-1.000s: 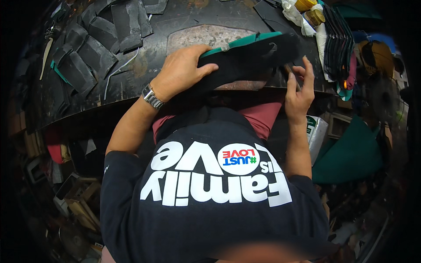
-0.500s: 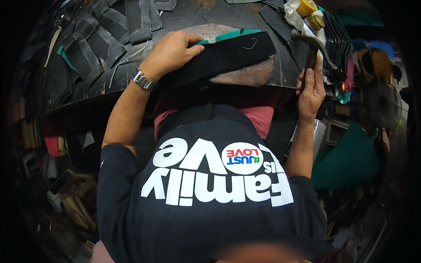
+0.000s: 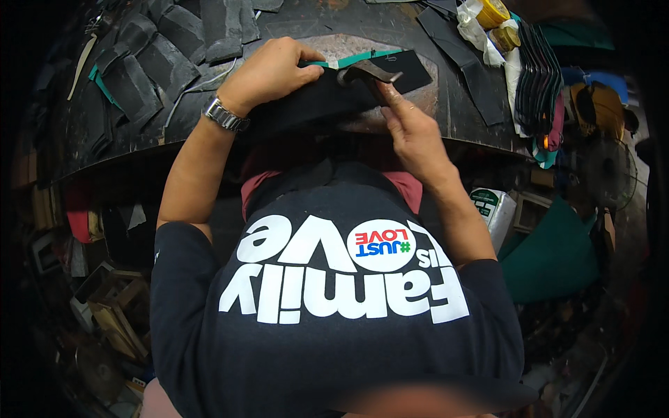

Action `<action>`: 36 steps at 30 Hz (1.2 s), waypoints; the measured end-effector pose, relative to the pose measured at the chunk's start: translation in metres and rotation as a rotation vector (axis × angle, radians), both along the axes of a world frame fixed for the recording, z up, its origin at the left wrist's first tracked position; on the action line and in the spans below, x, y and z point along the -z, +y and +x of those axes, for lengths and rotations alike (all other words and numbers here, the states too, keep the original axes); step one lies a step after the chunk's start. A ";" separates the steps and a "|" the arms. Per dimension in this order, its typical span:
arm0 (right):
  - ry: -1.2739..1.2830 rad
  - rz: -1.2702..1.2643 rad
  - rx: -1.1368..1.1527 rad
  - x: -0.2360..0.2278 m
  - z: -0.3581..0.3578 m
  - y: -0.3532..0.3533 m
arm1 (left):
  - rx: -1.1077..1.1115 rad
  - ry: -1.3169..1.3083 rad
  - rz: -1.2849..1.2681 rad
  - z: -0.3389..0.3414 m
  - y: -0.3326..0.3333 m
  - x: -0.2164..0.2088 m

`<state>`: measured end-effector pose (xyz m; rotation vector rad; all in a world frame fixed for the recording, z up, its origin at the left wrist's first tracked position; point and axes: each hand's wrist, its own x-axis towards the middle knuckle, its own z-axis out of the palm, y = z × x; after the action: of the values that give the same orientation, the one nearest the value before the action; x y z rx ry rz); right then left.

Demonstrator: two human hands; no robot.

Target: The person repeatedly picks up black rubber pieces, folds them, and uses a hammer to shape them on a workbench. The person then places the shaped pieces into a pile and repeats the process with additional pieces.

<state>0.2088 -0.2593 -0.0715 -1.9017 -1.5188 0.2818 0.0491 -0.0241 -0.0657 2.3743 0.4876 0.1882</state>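
Panel (image 3: 324,97), black with a green far edge (image 3: 368,57), lies over a stone slab (image 3: 426,104) at the near side of the dark table (image 3: 456,129). Left hand (image 3: 268,76) grips its left part, thumb on the black face. Right hand (image 3: 417,132) is closed around a hammer (image 3: 369,72), head over the panel; contact, I can't tell. Leftward, grey-black pieces (image 3: 150,70) overlap; far right, a row of dark pieces (image 3: 540,83) near a yellow roll (image 3: 493,12).

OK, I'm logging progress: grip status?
Left grip on long, black, green-edged panel. Right grip around dark, curved-head hammer over panel. Hammer hides some panel.
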 end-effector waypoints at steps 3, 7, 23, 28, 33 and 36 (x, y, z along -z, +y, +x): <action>0.062 0.177 -0.025 -0.003 0.000 -0.008 | -0.008 0.006 0.063 0.000 0.000 -0.003; -0.108 -0.191 0.003 -0.001 0.003 -0.035 | -0.023 0.015 0.090 -0.001 -0.003 -0.009; -0.097 0.028 0.265 0.023 0.045 -0.054 | 0.577 -0.014 0.534 0.074 -0.005 -0.046; 0.012 -0.040 0.296 0.019 0.045 -0.054 | 0.521 -0.019 0.520 0.131 -0.011 -0.017; 0.019 -0.040 0.293 0.018 0.045 -0.055 | 0.494 0.131 0.504 0.154 -0.011 -0.001; 0.002 -0.076 0.309 0.020 0.046 -0.055 | 0.480 0.037 0.543 0.154 -0.009 0.004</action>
<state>0.2549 -0.3145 -0.0914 -2.1600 -1.2040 0.2041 0.2027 -0.0335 -0.0693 2.9458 -0.1545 0.0574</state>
